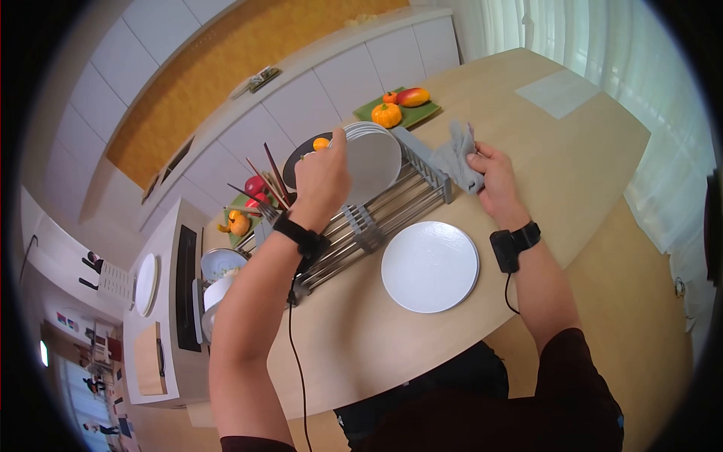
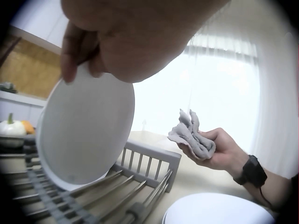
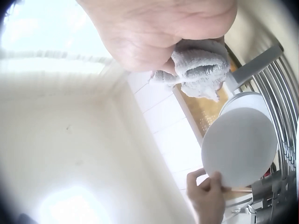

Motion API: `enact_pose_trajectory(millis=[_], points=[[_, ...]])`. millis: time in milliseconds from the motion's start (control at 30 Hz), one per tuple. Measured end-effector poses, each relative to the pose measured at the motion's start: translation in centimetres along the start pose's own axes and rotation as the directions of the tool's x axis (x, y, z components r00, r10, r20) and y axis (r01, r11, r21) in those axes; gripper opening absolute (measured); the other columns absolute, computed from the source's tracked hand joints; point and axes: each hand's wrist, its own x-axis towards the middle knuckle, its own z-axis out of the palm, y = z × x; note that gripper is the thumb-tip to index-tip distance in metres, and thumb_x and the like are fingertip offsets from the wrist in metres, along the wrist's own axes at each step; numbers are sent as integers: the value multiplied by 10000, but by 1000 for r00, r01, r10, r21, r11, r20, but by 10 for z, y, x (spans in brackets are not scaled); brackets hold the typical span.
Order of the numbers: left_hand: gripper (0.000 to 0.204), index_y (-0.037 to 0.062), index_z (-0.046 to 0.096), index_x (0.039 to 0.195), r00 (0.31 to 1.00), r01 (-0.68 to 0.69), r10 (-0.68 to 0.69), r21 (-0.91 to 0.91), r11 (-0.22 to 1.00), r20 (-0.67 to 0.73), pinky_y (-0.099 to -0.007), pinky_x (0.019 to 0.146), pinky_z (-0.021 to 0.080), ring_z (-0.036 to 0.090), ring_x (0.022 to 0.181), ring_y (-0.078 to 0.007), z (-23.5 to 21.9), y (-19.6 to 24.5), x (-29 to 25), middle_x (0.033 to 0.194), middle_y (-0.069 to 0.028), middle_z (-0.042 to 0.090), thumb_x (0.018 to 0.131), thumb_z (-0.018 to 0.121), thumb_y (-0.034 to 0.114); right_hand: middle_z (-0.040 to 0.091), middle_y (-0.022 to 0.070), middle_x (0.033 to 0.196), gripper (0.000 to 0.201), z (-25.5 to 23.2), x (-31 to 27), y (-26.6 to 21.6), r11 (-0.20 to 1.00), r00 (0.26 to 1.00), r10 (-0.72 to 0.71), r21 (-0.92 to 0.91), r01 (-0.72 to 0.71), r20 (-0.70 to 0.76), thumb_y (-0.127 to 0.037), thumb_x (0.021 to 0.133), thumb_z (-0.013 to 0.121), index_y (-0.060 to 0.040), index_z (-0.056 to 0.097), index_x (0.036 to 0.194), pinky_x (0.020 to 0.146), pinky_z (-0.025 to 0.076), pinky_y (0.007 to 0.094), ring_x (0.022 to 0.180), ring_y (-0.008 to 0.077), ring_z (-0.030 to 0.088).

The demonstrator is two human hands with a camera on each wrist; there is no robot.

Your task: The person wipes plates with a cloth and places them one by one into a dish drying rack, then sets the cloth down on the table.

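My left hand (image 1: 322, 179) pinches the top edge of a white plate (image 1: 367, 167) that stands upright at the dish rack (image 1: 392, 197); in the left wrist view the plate (image 2: 88, 128) hangs from its fingers, its lower edge at the rack's bars. Other white plates stand close behind it. Off to the right, my right hand (image 1: 497, 184) grips a crumpled grey cloth (image 1: 455, 157), seen also as the cloth (image 2: 194, 140) in the left wrist view. Flat on the table in front of the rack lie white plates (image 1: 430, 267), stacked.
A green tray (image 1: 422, 114) with a pumpkin and a mango is behind the rack. Chopsticks and forks (image 1: 265, 181) stand at the rack's left end, near more fruit (image 1: 239, 223) and bowls (image 1: 220, 264). A pale sheet (image 1: 557, 93) lies at the table's far right.
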Motion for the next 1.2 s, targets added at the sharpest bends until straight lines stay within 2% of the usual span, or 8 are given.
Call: enact_pose_trajectory(millis=[467, 533, 667, 767, 967, 1033, 1133, 1200], points=[[301, 19, 562, 1184, 991, -137, 136, 77, 988, 17, -528, 573, 561, 737, 655, -426, 20, 2, 19, 695, -195, 708, 904, 670, 34, 755, 161, 1261, 377, 23, -18, -9, 1000, 995, 22, -7, -22, 94, 61, 1021, 581, 141, 639, 1384, 986, 585, 320, 1092, 193, 741], [276, 31, 574, 1158, 983, -182, 179, 207, 961, 37, -486, 565, 565, 754, 647, -369, 18, 4, 19, 690, -149, 721, 913, 697, 57, 762, 155, 1247, 400, 23, -19, -8, 1000, 995, 11, -25, -9, 100, 69, 1010, 593, 145, 638, 1399, 975, 586, 306, 1078, 181, 743], [325, 66, 566, 1255, 992, -123, 108, 288, 950, 67, -504, 603, 579, 783, 738, -373, 19, 7, 23, 790, -166, 772, 949, 677, 69, 769, 149, 1232, 413, 23, -20, -7, 999, 992, 4, -54, 3, 123, 75, 998, 603, 148, 644, 1402, 966, 586, 292, 1068, 168, 743], [226, 64, 599, 1132, 996, -64, 85, 388, 919, -38, -410, 584, 575, 789, 674, -263, 14, 12, 19, 716, -74, 754, 943, 717, 102, 771, 144, 1228, 416, 22, -20, -8, 997, 988, 10, -79, 2, 152, 75, 986, 623, 150, 653, 1394, 963, 581, 285, 1067, 159, 740], [265, 40, 597, 1136, 998, 53, -43, 292, 955, -38, -450, 628, 583, 803, 735, -304, -14, 13, -8, 778, -104, 776, 931, 742, 121, 778, 119, 1195, 413, 21, -21, -5, 965, 989, -74, -242, 104, 130, 56, 954, 680, 125, 704, 1361, 942, 567, 282, 1042, 140, 719], [284, 80, 600, 1204, 975, 217, -221, 107, 970, 33, -537, 698, 585, 788, 826, -412, -26, 18, -36, 857, -151, 793, 1000, 736, 223, 778, 96, 1178, 384, 27, -28, -12, 909, 974, -144, -365, 199, 172, 41, 958, 681, 109, 732, 1332, 939, 564, 285, 1040, 139, 710], [278, 114, 693, 1187, 975, 223, -211, -326, 919, 73, -511, 721, 587, 783, 822, -399, -24, 41, -100, 873, -163, 803, 994, 782, 293, 782, 84, 1160, 401, 27, -36, -22, 830, 954, -166, -487, 272, 251, 40, 950, 682, 68, 743, 1346, 936, 561, 287, 1043, 122, 699], [317, 94, 714, 1207, 966, 259, -236, -413, 873, 107, -493, 735, 593, 783, 809, -383, -28, 65, -147, 870, -175, 805, 990, 793, 311, 793, 111, 1148, 385, 32, -60, -31, 720, 955, -115, -639, 270, 274, 41, 939, 682, 55, 754, 1317, 941, 568, 307, 1035, 166, 725]])
